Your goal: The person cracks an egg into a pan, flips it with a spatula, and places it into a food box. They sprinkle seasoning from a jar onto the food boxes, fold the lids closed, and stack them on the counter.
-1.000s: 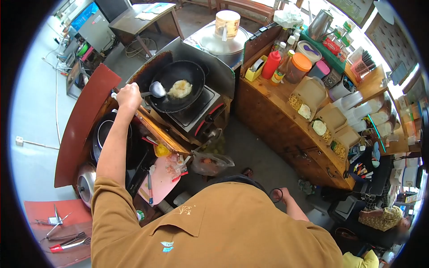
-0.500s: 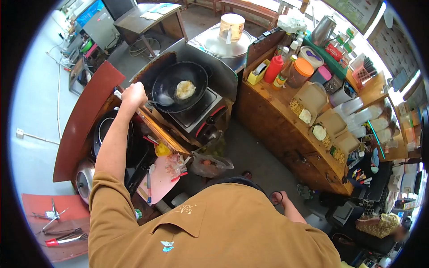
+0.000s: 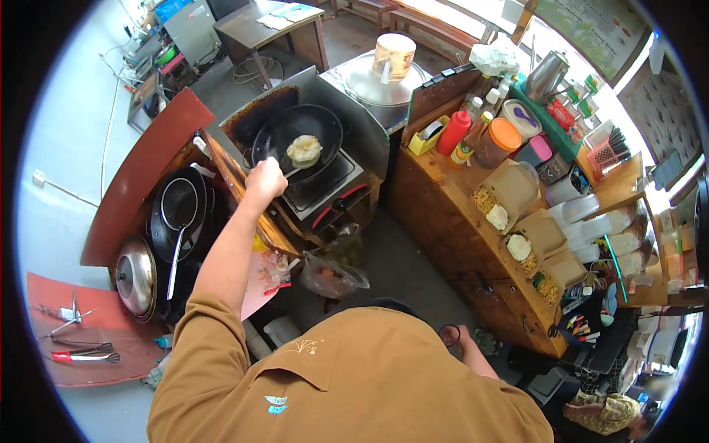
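My left hand is closed round the handle of a metal spatula, at the near edge of a black wok. The spatula's blade meets a fried egg in the wok and seems partly under it. The wok sits over a stove with metal shields round it. Low on the right, beside my body, my right hand is closed at a dark ring-shaped thing; its fingers are small in view.
Open boxes with noodles and eggs line the wooden counter at right, near bottles and an orange-lidded jar. At left are a strainer and a pot lid. A plastic bag hangs below the stove.
My left hand has moved right and nearer the wok. The spatula has gone from beside the egg to its lower edge. The view has shifted, showing more of the strainer and lid.
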Motion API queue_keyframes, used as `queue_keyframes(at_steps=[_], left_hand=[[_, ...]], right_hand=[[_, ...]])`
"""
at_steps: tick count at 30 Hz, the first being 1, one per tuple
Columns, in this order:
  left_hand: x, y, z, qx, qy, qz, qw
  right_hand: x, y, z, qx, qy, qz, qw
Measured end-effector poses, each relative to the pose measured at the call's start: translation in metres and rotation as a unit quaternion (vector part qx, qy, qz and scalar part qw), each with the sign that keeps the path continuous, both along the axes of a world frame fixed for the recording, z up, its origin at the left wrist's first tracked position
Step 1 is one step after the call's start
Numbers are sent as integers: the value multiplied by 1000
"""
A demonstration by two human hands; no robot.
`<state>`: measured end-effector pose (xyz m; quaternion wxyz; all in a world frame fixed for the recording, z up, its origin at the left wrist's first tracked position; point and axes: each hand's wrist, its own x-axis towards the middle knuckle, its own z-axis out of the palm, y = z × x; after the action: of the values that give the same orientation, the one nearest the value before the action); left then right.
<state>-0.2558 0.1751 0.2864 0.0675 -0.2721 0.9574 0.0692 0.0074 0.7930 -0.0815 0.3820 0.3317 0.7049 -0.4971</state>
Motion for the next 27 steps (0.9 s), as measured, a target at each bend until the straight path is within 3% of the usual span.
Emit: queue_keyframes(at_steps=[8,11,15,18,20,27], left_hand=[[13,-12,-92,-4,119,28,992],[18,-8,-111,3,189,56,980],[19,-4,-122,5,205,80,975],[17,-10,-124,16,223,92,970],[16,-16,-121,14,228,95,969],[13,-38,-114,3,245,77,966]], right_hand=[[-6,45,0,17,-41,11,999],[-4,62,-2,7,3,31,999],[5,77,-18,-2,-11,2,1000],[10,82,-19,22,133,246,960],[7,62,9,26,111,228,967],[18,38,-4,31,111,259,959]])
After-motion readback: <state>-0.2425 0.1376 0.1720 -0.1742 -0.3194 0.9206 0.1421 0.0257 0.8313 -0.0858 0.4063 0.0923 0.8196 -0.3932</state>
